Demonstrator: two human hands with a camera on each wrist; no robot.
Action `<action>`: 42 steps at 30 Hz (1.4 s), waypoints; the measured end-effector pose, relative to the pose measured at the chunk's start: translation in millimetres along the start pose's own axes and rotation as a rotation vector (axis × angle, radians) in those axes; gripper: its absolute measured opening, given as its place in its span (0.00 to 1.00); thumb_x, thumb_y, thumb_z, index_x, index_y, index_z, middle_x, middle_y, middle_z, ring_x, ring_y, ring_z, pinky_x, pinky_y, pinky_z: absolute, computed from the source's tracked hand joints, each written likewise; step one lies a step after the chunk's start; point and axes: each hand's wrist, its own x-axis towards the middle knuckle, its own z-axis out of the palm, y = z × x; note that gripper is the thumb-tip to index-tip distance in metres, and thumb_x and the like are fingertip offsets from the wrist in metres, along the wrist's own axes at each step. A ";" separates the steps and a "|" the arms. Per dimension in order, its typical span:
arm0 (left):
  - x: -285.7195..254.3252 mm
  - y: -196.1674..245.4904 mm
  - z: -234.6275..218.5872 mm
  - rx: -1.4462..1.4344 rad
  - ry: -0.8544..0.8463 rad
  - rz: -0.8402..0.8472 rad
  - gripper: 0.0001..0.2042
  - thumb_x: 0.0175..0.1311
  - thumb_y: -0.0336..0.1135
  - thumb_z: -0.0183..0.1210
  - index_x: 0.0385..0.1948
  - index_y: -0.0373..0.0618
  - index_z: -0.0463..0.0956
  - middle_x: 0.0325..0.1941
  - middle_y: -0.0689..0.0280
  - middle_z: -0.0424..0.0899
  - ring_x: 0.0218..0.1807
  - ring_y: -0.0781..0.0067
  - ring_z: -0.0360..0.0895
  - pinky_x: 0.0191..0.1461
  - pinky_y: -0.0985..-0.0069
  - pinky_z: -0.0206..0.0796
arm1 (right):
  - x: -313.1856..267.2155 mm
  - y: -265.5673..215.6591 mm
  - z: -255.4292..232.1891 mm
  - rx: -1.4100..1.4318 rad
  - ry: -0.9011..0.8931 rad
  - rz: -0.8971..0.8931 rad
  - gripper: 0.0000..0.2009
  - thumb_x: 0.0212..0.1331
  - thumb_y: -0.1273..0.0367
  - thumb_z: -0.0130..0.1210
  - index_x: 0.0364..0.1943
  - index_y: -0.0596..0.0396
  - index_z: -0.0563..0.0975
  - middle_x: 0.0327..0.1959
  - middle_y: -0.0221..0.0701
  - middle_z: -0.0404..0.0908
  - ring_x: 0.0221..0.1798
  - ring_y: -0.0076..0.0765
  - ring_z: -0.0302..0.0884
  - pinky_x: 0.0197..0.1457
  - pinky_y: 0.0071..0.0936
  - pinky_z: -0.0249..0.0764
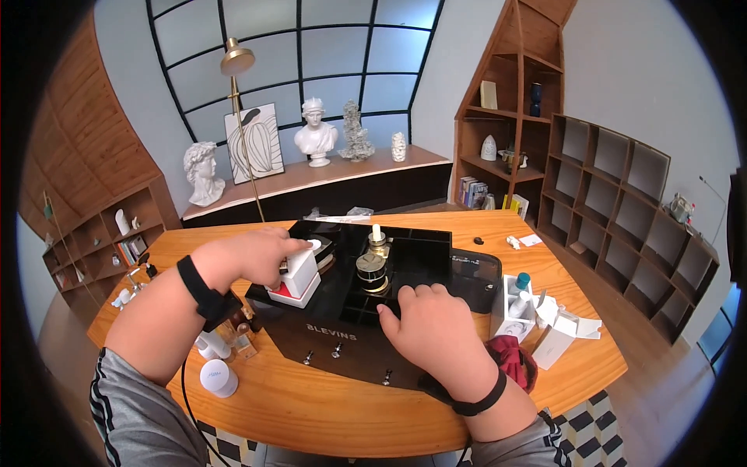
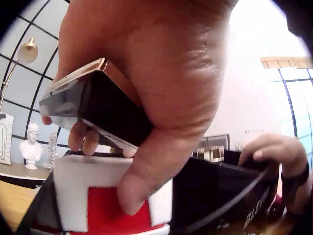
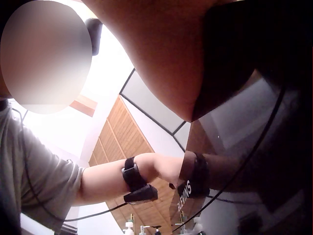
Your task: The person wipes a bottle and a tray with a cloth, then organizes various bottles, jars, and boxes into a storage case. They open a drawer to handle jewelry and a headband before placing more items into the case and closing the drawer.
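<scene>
My left hand [image 1: 268,257] grips a small white box [image 1: 301,279] with a red band, at the left end of a black glossy organizer [image 1: 311,331] lettered BLEVINS. In the left wrist view, the thumb presses the red patch [image 2: 102,210] on the near face of the box. A tilted black case with gold edges [image 2: 98,103] shows between the palm and the fingertips; I cannot tell whether the hand holds it. My right hand [image 1: 436,331] rests on the organizer's front edge, its fingers loosely bent over it. A black jar with gold trim [image 1: 372,272] stands inside the organizer.
Right of the organizer are a white holder with bottles [image 1: 510,311], an opened white carton [image 1: 554,342] and a dark red cloth bow [image 1: 513,362]. A white round jar [image 1: 219,377] and small bottles stand front left. A cable [image 1: 187,397] hangs by the left arm.
</scene>
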 end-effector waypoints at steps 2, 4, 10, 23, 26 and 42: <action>0.2 2.4 -22.5 -0.199 0.001 -0.049 0.43 0.41 0.34 0.72 0.67 0.51 0.65 0.49 0.52 0.76 0.56 0.51 0.74 0.58 0.64 0.69 | -0.7 -0.3 -0.3 0.008 -0.006 0.006 0.19 0.62 0.54 0.53 0.25 0.56 0.78 0.24 0.35 0.78 0.33 0.42 0.78 0.32 0.39 0.77; 1.1 8.8 -43.0 -0.401 0.049 -0.140 0.43 0.43 0.38 0.73 0.67 0.46 0.64 0.51 0.50 0.75 0.54 0.51 0.75 0.59 0.63 0.68 | -0.5 -0.5 -0.8 -0.002 -0.012 0.010 0.19 0.62 0.54 0.53 0.25 0.56 0.78 0.24 0.35 0.78 0.33 0.41 0.78 0.31 0.39 0.77; 53.7 2.4 -25.3 -0.158 0.224 -0.074 0.36 0.45 0.37 0.73 0.61 0.49 0.70 0.51 0.54 0.74 0.53 0.55 0.76 0.55 0.66 0.70 | 0.1 -0.9 -1.7 -0.009 -0.027 0.005 0.19 0.62 0.53 0.53 0.26 0.55 0.78 0.24 0.35 0.78 0.33 0.42 0.78 0.31 0.39 0.77; 81.7 -15.1 11.8 -0.355 0.061 0.036 0.27 0.52 0.34 0.68 0.58 0.49 0.73 0.60 0.55 0.71 0.62 0.54 0.71 0.65 0.64 0.65 | 0.1 -0.8 -0.1 0.005 -0.046 0.023 0.20 0.63 0.53 0.52 0.27 0.56 0.79 0.26 0.35 0.79 0.35 0.42 0.78 0.33 0.40 0.76; 74.0 -12.3 10.8 -0.292 0.126 -0.041 0.24 0.54 0.37 0.68 0.55 0.50 0.75 0.54 0.55 0.73 0.59 0.54 0.73 0.63 0.64 0.66 | 0.6 -1.3 -1.6 -0.004 -0.068 0.029 0.20 0.63 0.53 0.52 0.27 0.56 0.79 0.26 0.35 0.79 0.35 0.42 0.78 0.34 0.40 0.77; 56.9 -18.0 7.7 -0.376 0.046 -0.056 0.11 0.61 0.41 0.62 0.41 0.48 0.84 0.43 0.58 0.77 0.50 0.57 0.77 0.56 0.66 0.69 | 4.3 -6.1 -7.4 -0.042 -0.070 0.020 0.18 0.61 0.55 0.55 0.27 0.56 0.77 0.26 0.38 0.80 0.35 0.45 0.81 0.33 0.40 0.78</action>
